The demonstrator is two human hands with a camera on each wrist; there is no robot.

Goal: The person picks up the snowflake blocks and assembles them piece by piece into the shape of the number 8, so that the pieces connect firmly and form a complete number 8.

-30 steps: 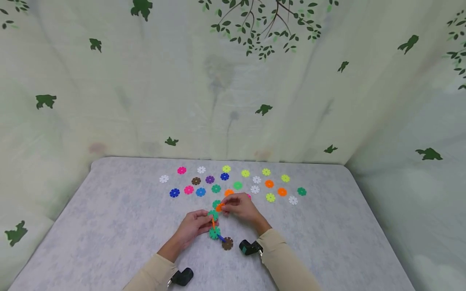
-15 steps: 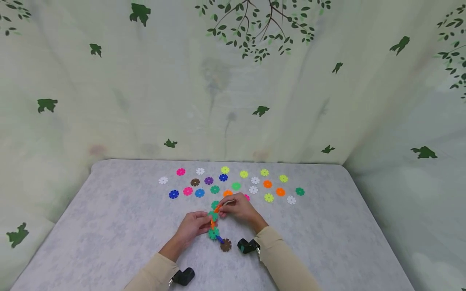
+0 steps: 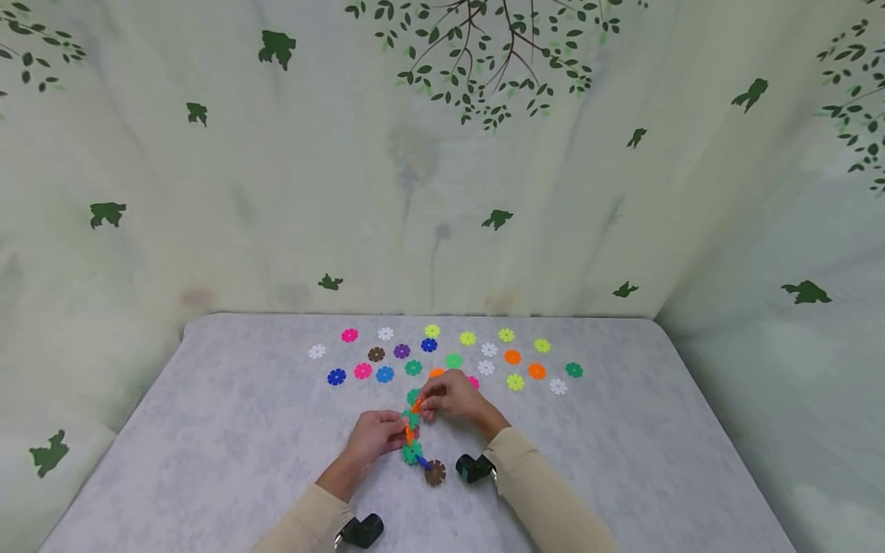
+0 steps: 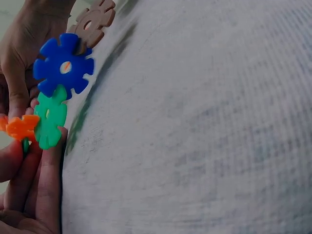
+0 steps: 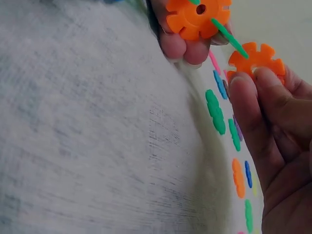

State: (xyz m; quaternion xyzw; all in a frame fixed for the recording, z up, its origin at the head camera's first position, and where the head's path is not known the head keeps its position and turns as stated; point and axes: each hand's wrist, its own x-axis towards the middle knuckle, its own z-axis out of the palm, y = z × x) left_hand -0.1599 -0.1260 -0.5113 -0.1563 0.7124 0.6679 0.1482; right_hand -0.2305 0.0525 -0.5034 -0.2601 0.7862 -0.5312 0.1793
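Observation:
My left hand pinches a chain of interlocking plastic discs at its upper green disc. From there the chain runs down through an orange disc, a lower green disc and a blue disc to a brown disc at the end. Thumb and finger of my right hand pinch another orange disc. Its notched edge meets the end of the upper green disc, which appears edge-on in the right wrist view.
Loose discs in many colours lie flat across the back of the grey table, among them a purple disc and a yellow disc. One green disc lies just behind the hands. A leaf-printed curtain rises behind the table.
The right hand's orange disc has turned and come against the upper green disc of the chain. The left hand keeps its pinch. The head view has tilted slightly.

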